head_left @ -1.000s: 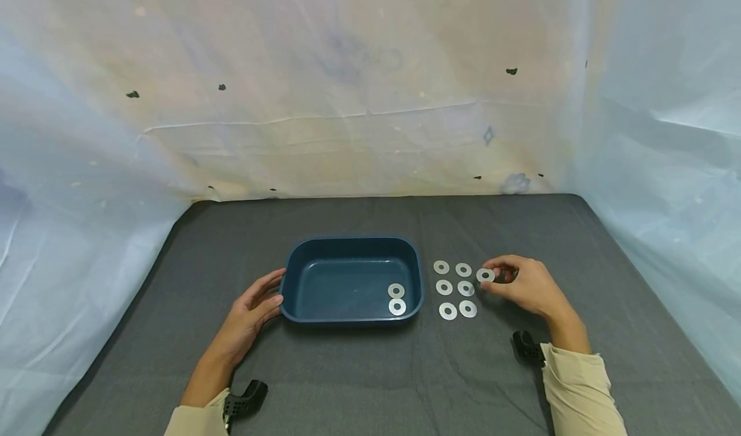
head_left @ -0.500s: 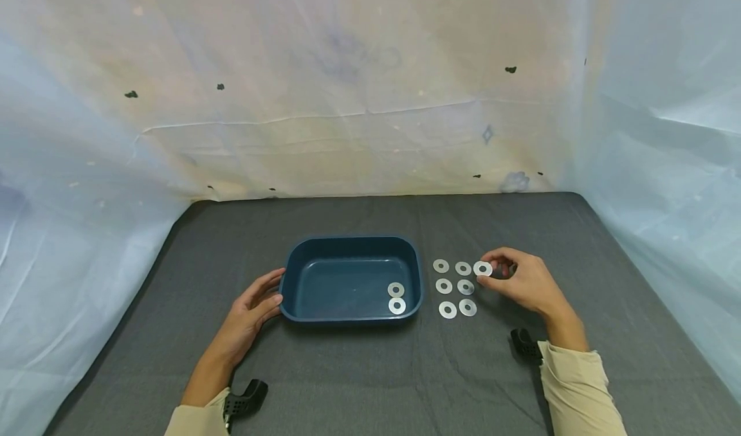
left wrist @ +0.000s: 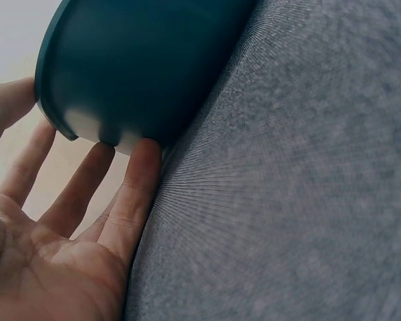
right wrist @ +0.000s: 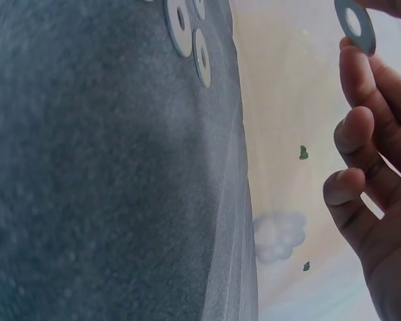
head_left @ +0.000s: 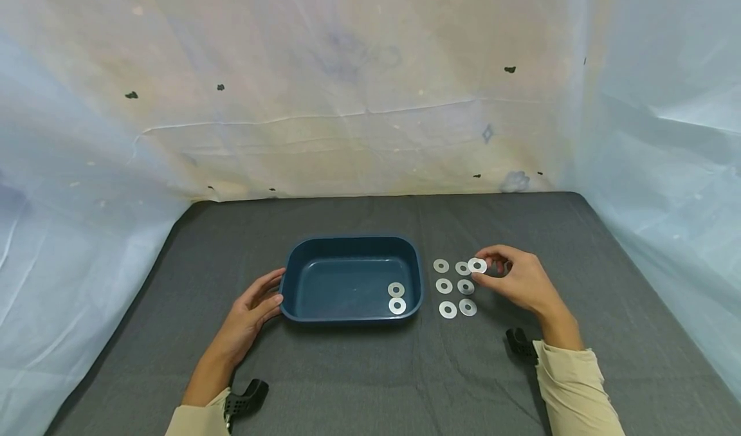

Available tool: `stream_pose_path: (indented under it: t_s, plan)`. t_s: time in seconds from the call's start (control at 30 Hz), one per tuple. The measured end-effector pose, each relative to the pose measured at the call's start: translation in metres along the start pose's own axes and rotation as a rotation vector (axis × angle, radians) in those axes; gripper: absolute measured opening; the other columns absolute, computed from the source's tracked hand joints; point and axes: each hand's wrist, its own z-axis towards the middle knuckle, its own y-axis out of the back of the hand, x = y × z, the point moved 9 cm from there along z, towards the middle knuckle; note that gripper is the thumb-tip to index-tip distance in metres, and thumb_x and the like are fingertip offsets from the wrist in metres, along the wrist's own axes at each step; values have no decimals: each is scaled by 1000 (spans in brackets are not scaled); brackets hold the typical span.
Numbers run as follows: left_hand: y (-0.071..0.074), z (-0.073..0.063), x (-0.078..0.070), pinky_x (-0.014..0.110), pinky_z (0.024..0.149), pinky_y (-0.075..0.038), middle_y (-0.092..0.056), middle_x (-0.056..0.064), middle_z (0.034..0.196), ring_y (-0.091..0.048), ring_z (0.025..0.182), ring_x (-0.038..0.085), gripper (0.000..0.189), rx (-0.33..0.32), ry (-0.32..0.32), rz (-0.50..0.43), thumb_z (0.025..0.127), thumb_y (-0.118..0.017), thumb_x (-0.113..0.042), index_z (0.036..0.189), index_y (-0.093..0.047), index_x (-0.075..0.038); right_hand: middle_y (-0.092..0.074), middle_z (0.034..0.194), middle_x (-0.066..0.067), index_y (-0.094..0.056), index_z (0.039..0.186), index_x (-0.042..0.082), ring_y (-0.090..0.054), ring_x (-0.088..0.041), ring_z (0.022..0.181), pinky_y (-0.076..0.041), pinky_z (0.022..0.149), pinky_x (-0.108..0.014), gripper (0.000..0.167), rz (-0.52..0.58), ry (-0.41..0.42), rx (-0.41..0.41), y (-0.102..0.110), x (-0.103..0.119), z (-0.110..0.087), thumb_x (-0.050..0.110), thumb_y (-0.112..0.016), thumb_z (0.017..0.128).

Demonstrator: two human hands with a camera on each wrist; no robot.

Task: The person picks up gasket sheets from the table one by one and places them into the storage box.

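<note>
Right hand (head_left: 518, 283): grip nearly closed, pinching flat silver-metal ring (head_left: 470, 266) by edge, probably because thin; ring above grey cloth-covered tabletop (head_left: 347, 384), near 6 similar rings (head_left: 439, 289). Left hand (head_left: 247, 314), fingers spread, touches dark-blue rectangular tray (head_left: 352, 321), perhaps steadying; 2 rings (head_left: 392, 292) inside.

Head view bright; wrist views dimmer, near cloth (right wrist: 100, 200) blurred.
</note>
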Motion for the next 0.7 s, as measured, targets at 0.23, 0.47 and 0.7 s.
stream_pose_path:
  t_s: [0.23,0.47,0.7]
  plan:
    - [0,1,0,20,94,-52,-44,0,148,-56,122,2,55,3,-9,-10,104,-54,-18,155,-34,-14,-61,83,-1,-72,104,21,-48,-9,72,-38,60,-24,29,-8,35,-28,0,6,0,32,-84,80]
    - [1,0,1,20,94,-52,-44,-1,147,-56,123,1,54,4,-6,-13,104,-54,-18,155,-34,-14,-62,84,-1,-72,105,20,-47,-9,72,-38,61,-24,28,-15,69,-35,-1,16,0,28,-83,81]
    - [1,0,2,20,94,-52,-43,1,149,-55,123,1,55,2,-3,-4,104,-54,-19,155,-35,-15,-64,86,-5,-72,105,19,-48,-10,72,-37,61,-23,28,-25,125,-46,-1,25,0,24,-83,80]
